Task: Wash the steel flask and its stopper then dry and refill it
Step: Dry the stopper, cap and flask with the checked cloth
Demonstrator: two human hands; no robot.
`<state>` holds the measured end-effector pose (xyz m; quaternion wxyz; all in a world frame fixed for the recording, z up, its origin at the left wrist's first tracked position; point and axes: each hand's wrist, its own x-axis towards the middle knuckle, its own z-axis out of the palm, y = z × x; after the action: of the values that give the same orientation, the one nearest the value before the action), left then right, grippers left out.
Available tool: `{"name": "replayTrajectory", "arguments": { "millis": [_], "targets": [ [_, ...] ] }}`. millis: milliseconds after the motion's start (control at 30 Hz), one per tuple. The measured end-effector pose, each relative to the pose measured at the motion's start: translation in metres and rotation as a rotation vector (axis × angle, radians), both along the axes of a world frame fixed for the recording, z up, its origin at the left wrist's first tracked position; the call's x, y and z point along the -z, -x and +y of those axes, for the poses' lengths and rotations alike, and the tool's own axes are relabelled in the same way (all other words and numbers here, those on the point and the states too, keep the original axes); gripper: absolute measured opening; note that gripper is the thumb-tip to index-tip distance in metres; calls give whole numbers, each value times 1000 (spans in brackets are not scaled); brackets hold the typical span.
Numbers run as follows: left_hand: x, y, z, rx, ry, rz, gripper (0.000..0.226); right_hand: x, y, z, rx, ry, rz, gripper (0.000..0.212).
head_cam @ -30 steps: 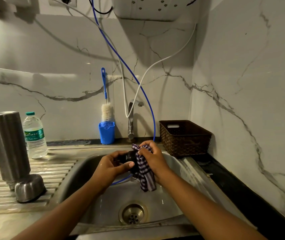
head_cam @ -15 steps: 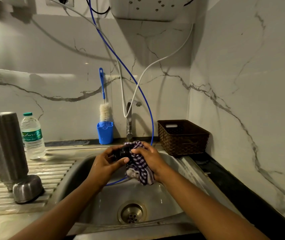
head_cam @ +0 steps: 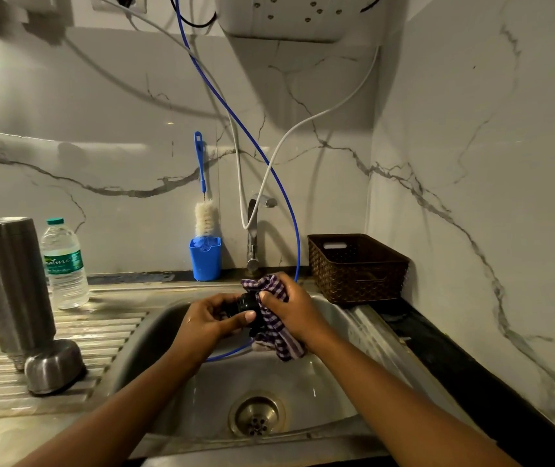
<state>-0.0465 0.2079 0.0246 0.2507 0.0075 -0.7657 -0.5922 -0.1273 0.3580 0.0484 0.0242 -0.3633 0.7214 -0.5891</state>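
- Steel sink [head_cam: 202,382] lies nearest, its drain [head_cam: 256,417] uncovered below both hands.
- Over the basin the left hand [head_cam: 215,318] has its grip clamped on the black stopper [head_cam: 247,303], thumb laid across it. The right hand [head_cam: 289,308] has its grip closed on the purple checked cloth [head_cam: 276,332], pressed to the stopper's far end.
- A second ago the cloth hung in a long strip; now it is bunched over the stopper's top. I judge that the stopper is being dried all round and its washing is done.
- On the ribbed left part of the table [head_cam: 6,423] the steel flask [head_cam: 6,281] stands, apparently mouth down, unmoved, with a steel cup [head_cam: 54,367] just beside its foot. The refill is yet to come.
- Behind it, the water bottle [head_cam: 65,267] has a green label in white script, roughly "nature"; the first letter is unclear and the smaller line below is illegible.
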Motion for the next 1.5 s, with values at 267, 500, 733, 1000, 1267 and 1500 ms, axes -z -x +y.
{"name": "replayTrajectory", "arguments": {
  "millis": [267, 500, 733, 1000, 1267, 1500],
  "targets": [
    [3, 5, 2, 27, -255, -72, 32, 3, 7, 5, -98, -81, 32, 36],
    [0, 1, 4, 21, -118, 35, 35, 6, 2, -2, 19, 50, 87, 34],
    [-5, -2, 1, -104, 239, 106, 48, 11, 0, -12, 4, 283, -383, 17],
    [1, -5, -2, -80, 454, 82, 52, 5, 9, 1, -141, 158, -616, 17],
    [-2, -4, 9, -82, 85, 23, 37, 4, 6, 4, -97, 121, -238, 27],
    [-4, 2, 1, -58, -248, -85, 46, 13, -1, -3, -135, 37, 8, 47]
  ]
}}
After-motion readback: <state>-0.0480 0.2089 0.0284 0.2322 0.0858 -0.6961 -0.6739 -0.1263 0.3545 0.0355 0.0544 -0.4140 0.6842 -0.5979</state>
